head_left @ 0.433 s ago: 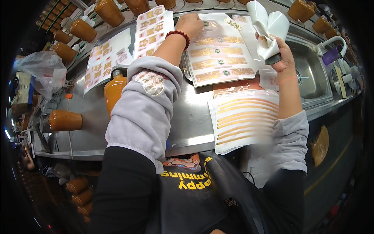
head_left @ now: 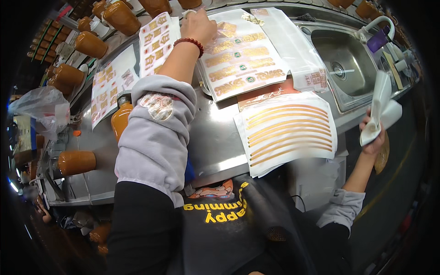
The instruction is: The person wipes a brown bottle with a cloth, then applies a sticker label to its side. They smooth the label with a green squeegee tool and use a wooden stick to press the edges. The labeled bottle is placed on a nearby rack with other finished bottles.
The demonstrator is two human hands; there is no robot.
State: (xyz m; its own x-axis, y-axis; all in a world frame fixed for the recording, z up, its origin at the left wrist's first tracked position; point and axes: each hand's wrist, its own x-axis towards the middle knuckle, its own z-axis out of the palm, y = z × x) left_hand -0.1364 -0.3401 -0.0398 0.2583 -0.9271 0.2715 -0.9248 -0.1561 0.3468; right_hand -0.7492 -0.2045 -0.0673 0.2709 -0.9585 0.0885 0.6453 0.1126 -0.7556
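My left hand [head_left: 199, 28], with a red bead bracelet on the wrist, is at the far side of the counter. Its fingers are curled around something pale of which only a bit shows. Next to it lies a stack of white transfer sheets [head_left: 244, 79] with gold bands and green round marks. Beyond the counter's right front edge, my right hand [head_left: 373, 141] grips curled white backing paper [head_left: 382, 110]. Another sheet stack [head_left: 288, 133], with curved gold stripes, lies near the front edge, and gold-patterned sheets [head_left: 158, 39] lie left of my left hand.
Brown-orange bottles [head_left: 121, 17] line the far left side, and one bottle [head_left: 123, 118] stands beside my left forearm. Another jar [head_left: 77, 150] lies sideways at the left. A steel sink [head_left: 353, 68] with a tap [head_left: 382, 20] is at the right. A plastic bag [head_left: 41, 110] sits far left.
My right hand has swung right and toward me with the white paper, from beside the sink to past the counter edge. My left hand appears farther left, off the banded sheets' top edge.
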